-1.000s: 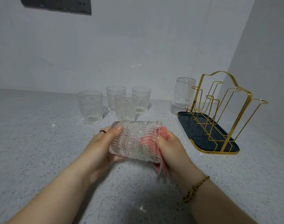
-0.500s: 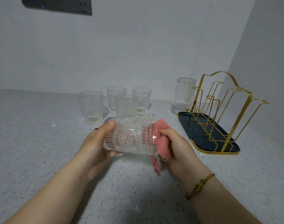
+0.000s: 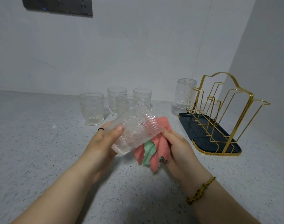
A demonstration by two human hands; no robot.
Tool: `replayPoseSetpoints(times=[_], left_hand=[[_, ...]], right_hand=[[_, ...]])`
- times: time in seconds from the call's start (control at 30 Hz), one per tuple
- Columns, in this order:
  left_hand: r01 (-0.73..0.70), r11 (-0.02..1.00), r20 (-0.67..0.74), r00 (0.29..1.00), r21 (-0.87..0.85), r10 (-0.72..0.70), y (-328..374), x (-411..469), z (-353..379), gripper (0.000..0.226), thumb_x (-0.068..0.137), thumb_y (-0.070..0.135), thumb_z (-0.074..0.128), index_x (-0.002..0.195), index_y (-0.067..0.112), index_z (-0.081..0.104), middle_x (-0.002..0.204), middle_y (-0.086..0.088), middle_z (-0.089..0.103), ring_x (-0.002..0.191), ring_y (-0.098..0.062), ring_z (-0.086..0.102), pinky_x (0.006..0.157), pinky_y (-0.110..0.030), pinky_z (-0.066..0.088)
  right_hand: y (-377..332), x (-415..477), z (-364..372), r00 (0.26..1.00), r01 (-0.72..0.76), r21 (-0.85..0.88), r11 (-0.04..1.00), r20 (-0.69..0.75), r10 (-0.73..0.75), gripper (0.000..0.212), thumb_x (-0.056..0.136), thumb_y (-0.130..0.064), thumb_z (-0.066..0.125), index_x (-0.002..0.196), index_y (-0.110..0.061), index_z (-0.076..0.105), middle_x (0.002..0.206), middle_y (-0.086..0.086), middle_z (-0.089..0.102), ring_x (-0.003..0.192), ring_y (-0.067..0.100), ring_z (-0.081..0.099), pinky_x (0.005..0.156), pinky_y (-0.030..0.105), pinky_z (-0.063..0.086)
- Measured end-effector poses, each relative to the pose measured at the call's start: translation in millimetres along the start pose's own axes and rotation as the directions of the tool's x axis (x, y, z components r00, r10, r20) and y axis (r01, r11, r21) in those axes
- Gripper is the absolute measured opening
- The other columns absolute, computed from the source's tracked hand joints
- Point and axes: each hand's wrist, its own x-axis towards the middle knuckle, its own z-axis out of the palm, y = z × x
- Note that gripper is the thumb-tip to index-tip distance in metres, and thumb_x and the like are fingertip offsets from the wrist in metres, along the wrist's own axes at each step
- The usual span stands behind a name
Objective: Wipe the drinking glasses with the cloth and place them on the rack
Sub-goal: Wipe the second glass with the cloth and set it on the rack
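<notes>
My left hand (image 3: 104, 141) grips a clear embossed drinking glass (image 3: 134, 131), tilted and blurred, above the counter. My right hand (image 3: 175, 146) holds a pink and green cloth (image 3: 154, 151) against the glass's right end, part of the cloth hanging below it. Behind the held glass, several more glasses (image 3: 91, 108) stand upright on the counter. One glass (image 3: 184, 93) sits upside down on the far-left prong of the gold wire rack (image 3: 225, 113), whose dark tray (image 3: 202, 138) lies at the right.
The speckled grey countertop (image 3: 41, 151) runs to white walls at the back and right, forming a corner behind the rack. A dark socket panel (image 3: 57, 5) is mounted on the back wall at upper left.
The glass has tipped from lying level to slanting, its right end raised. My right hand has drawn the cloth out from the mouth, and it now hangs beside and below the glass.
</notes>
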Motion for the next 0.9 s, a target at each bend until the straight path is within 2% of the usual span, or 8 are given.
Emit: replayPoseSetpoints(times=[0.1,0.27,0.43,0.53,0.6,0.73,0.8,0.9], left_hand=[[-0.049,0.951,0.090,0.996,0.305,0.023,-1,-3,1,0.077,0.035,0.051,0.076,0.106,0.025,0.060,0.096,0.009,0.073,0.092,-0.007,0.068,0.075,-0.016,0.050],[-0.053,0.883,0.111,0.994,0.467,0.001,-2,-6,2,0.059,0.037,0.049,0.066,0.092,0.030,0.058,0.079,0.029,0.070,0.077,0.008,0.065,0.063,-0.003,0.045],[-0.067,0.930,-0.058,0.994,0.362,0.094,2,-2,3,0.055,0.040,0.046,0.063,0.089,0.021,0.057,0.068,0.015,0.071,0.074,0.002,0.066,0.065,-0.008,0.047],[-0.097,0.967,-0.146,0.980,0.237,0.134,6,-2,3,0.113,0.027,0.065,0.074,0.119,0.005,0.051,0.111,-0.013,0.065,0.108,-0.030,0.058,0.098,-0.044,0.043],[-0.101,0.973,-0.197,0.970,0.206,0.142,4,0,2,0.131,0.022,0.071,0.075,0.128,0.000,0.044,0.120,-0.020,0.058,0.112,-0.036,0.055,0.102,-0.053,0.038],[-0.067,0.989,-0.270,0.958,0.133,0.101,-1,1,9,0.099,0.038,0.040,0.076,0.124,0.005,0.043,0.114,-0.021,0.061,0.105,-0.038,0.059,0.097,-0.055,0.043],[-0.054,0.987,-0.283,0.954,0.151,0.095,-4,2,10,0.081,0.043,0.033,0.076,0.115,0.016,0.043,0.112,-0.014,0.062,0.104,-0.034,0.060,0.095,-0.052,0.046],[-0.070,0.976,-0.289,0.949,0.204,0.128,-4,4,7,0.082,0.045,0.033,0.079,0.114,0.022,0.037,0.115,-0.006,0.058,0.105,-0.026,0.058,0.095,-0.044,0.045]], right_hand=[[-3,-1,0,0.997,0.071,-0.026,0.997,-0.032,-0.071,0.016,0.087,-0.009,0.050,0.092,-0.003,0.064,0.080,0.014,0.066,0.070,0.024,0.062,0.072,0.036,0.051],[-1,-3,4,0.993,0.116,-0.109,0.987,0.040,-0.112,0.021,0.091,-0.012,0.045,0.101,-0.009,0.063,0.099,0.017,0.069,0.093,0.029,0.065,0.083,0.040,0.053],[2,-1,5,0.994,0.097,-0.022,0.995,-0.038,-0.098,0.022,0.092,-0.008,0.042,0.086,-0.013,0.063,0.078,0.015,0.070,0.073,0.023,0.064,0.071,0.035,0.053],[9,-1,7,0.999,-0.020,0.105,0.994,-0.043,0.025,0.023,0.093,-0.010,0.041,0.108,-0.004,0.058,0.097,0.021,0.066,0.086,0.029,0.063,0.074,0.041,0.052],[16,-3,10,0.993,-0.114,0.104,0.988,0.011,0.114,0.034,0.094,-0.013,0.039,0.124,0.003,0.046,0.115,0.035,0.055,0.096,0.038,0.059,0.075,0.043,0.052],[27,-7,20,0.960,-0.212,0.074,0.974,0.201,0.193,0.035,0.094,-0.019,0.037,0.119,-0.001,0.053,0.116,0.025,0.060,0.108,0.034,0.059,0.094,0.042,0.047],[27,-9,21,0.943,-0.250,0.084,0.965,0.248,0.223,0.035,0.094,-0.022,0.038,0.118,-0.003,0.055,0.115,0.022,0.062,0.107,0.031,0.060,0.095,0.041,0.046],[23,-9,14,0.939,-0.258,0.017,0.966,0.238,0.247,0.035,0.094,-0.023,0.038,0.113,-0.001,0.057,0.111,0.023,0.063,0.106,0.034,0.060,0.091,0.042,0.049]])
